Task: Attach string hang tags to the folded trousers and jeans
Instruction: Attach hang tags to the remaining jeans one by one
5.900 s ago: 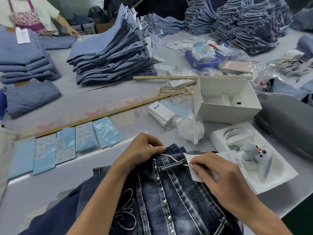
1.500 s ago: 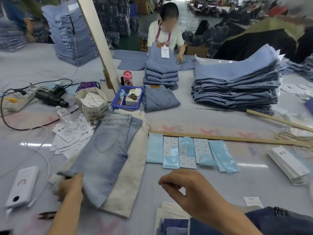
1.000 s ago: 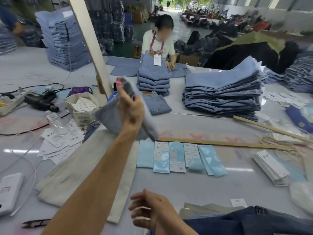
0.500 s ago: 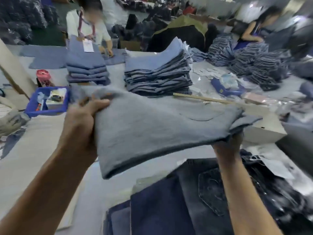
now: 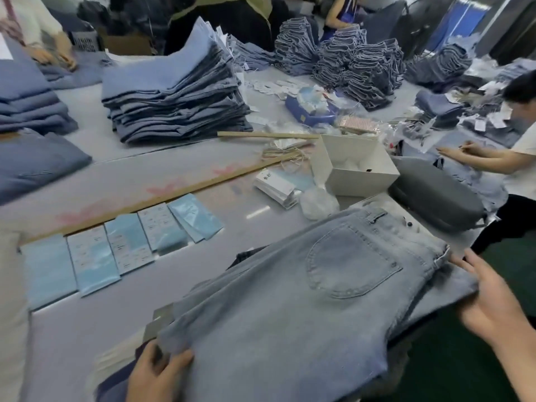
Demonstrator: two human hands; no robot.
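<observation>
Jeans (image 5: 304,300) lie pocket-up on the table's near edge, long axis near-left to far-right. Left hand (image 5: 158,375) grips the leg end; right hand (image 5: 490,297) holds the waistband end, nearer the tags (image 5: 274,185).

a garment finishing workshop is shown: tall stacks of folded jeans (image 5: 174,91) are piled on long grey worktables (image 5: 121,175), hang tags (image 5: 274,185) and label sheets (image 5: 127,245) are laid out, and other workers (image 5: 516,158) are seated alongside.
</observation>
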